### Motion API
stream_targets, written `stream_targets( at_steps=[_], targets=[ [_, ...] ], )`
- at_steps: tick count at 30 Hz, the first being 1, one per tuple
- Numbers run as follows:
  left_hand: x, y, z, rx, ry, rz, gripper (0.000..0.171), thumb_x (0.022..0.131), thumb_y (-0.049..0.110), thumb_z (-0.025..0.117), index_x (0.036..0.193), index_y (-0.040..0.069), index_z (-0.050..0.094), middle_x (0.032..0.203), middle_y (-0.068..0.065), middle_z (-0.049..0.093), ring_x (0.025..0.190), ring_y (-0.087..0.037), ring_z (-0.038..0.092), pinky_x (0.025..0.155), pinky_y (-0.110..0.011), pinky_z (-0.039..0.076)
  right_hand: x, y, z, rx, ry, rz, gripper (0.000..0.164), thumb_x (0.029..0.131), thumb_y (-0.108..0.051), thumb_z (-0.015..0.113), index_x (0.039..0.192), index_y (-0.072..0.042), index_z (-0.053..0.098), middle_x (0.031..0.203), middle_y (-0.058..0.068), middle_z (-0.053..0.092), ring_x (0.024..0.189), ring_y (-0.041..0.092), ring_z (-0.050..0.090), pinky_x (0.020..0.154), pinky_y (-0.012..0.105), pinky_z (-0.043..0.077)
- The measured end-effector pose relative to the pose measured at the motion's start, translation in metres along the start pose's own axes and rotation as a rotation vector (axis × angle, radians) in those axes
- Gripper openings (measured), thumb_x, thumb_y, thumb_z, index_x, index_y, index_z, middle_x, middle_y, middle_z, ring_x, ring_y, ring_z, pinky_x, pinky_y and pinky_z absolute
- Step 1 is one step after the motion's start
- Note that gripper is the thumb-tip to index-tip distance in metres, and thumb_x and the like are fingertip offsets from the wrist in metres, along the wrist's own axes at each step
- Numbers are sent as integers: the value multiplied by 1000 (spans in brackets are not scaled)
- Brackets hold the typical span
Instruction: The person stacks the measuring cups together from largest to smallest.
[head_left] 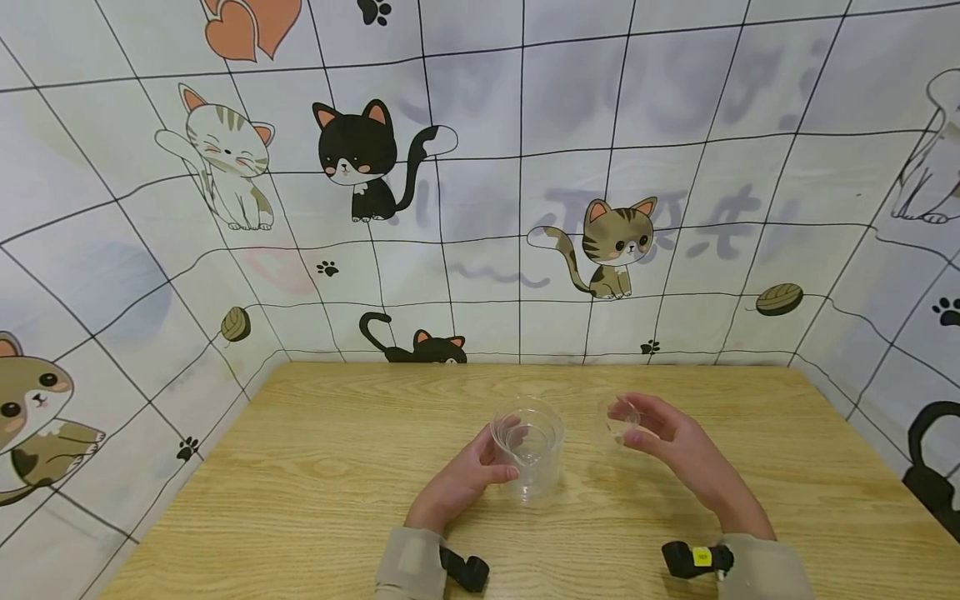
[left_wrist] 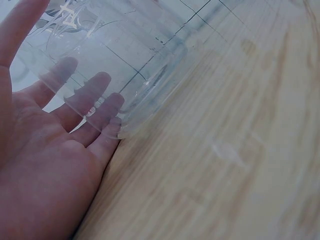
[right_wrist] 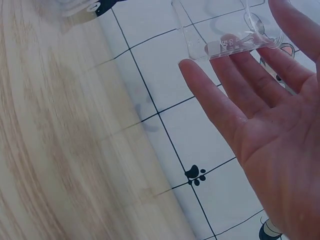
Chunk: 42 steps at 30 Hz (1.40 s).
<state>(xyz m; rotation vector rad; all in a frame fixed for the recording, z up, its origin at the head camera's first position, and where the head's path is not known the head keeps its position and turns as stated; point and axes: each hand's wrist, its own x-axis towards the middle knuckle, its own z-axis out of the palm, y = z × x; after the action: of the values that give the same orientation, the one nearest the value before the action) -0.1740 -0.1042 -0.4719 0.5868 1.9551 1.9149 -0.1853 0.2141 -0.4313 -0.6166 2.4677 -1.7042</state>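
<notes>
A large clear plastic cup (head_left: 538, 471) stands upright near the middle of the table, its wide rim facing up. My left hand (head_left: 467, 482) holds it from the left, thumb on the near side and fingers round the far side. Seen from the left wrist, those fingers lie against the see-through wall of the cup (left_wrist: 135, 55). To the right, my right hand (head_left: 675, 437) holds a small clear beaker (head_left: 617, 421) between thumb and fingers, above the table and apart from the cup. White printed marks show on the beaker (right_wrist: 215, 32) in the right wrist view.
The light wooden table (head_left: 337, 467) reaches back to a white cloth wall (head_left: 480, 275) with black grid lines and cartoon cats. More of this cloth hangs at both sides. A black camera mount (head_left: 467, 571) sits on the left wrist, another mount (head_left: 686, 560) on the right.
</notes>
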Motion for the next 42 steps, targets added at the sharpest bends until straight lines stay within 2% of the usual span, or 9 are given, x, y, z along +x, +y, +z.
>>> stream_targets(
  at_steps=[4, 8, 11, 19, 26, 30, 36, 42],
  targets=[
    [4, -9, -3, -7, -9, 8, 69, 88, 12, 61, 145, 22, 23, 148, -6, 33, 137, -17, 28, 110, -41, 25, 0, -4, 1, 7, 1, -11, 52, 91, -27, 56, 138, -16, 37, 132, 6, 50, 117, 11, 51, 85, 19, 46],
    [5, -12, -4, -14, -14, 19, 71, 88, 14, 61, 146, 20, 21, 148, -4, 33, 136, -16, 28, 110, -41, 25, 1, -8, 2, -30, 18, -20, 49, 91, -28, 56, 137, -19, 39, 131, 1, 50, 117, -3, 46, 86, 17, 44],
    [4, -13, -4, -14, -8, 27, 69, 88, 14, 61, 145, 22, 24, 147, -2, 35, 136, -16, 29, 109, -43, 25, 2, -11, 3, -41, 30, -26, 47, 92, -27, 56, 135, -22, 40, 131, 0, 51, 117, -7, 43, 86, 17, 44],
    [4, -12, -2, -16, 4, 24, 66, 87, 14, 62, 142, 32, 29, 145, 2, 37, 135, -15, 30, 109, -44, 25, 2, -20, 8, -12, 42, -49, 46, 91, -26, 57, 134, -23, 41, 131, -1, 51, 120, -5, 43, 88, 17, 43],
    [4, -12, -2, -16, 10, 15, 68, 87, 14, 62, 144, 26, 26, 145, 4, 38, 135, -16, 30, 109, -44, 26, 5, -30, 15, 54, 42, -106, 48, 91, -20, 57, 136, -16, 40, 133, 6, 50, 122, -4, 40, 88, 17, 44],
    [3, -12, -1, -10, 17, -2, 70, 86, 17, 63, 145, 26, 25, 144, 7, 39, 135, -16, 31, 109, -44, 26, 6, -33, 19, 75, 43, -110, 49, 91, -20, 57, 136, -15, 40, 132, 5, 50, 123, -5, 39, 88, 16, 43],
    [3, -12, -2, -3, 23, 1, 66, 86, 16, 63, 141, 34, 30, 144, 5, 39, 135, -17, 31, 108, -45, 27, 7, -39, 25, 82, 48, -121, 49, 91, -19, 57, 136, -15, 40, 131, 5, 51, 126, 2, 38, 89, 16, 43],
    [4, -14, -3, -30, 2, 21, 65, 87, 16, 63, 141, 33, 30, 146, 0, 36, 135, -18, 31, 108, -43, 27, 9, -44, 32, 90, 48, -110, 47, 91, -22, 57, 135, -22, 40, 132, 3, 51, 132, 20, 34, 89, 18, 43]
  ],
)
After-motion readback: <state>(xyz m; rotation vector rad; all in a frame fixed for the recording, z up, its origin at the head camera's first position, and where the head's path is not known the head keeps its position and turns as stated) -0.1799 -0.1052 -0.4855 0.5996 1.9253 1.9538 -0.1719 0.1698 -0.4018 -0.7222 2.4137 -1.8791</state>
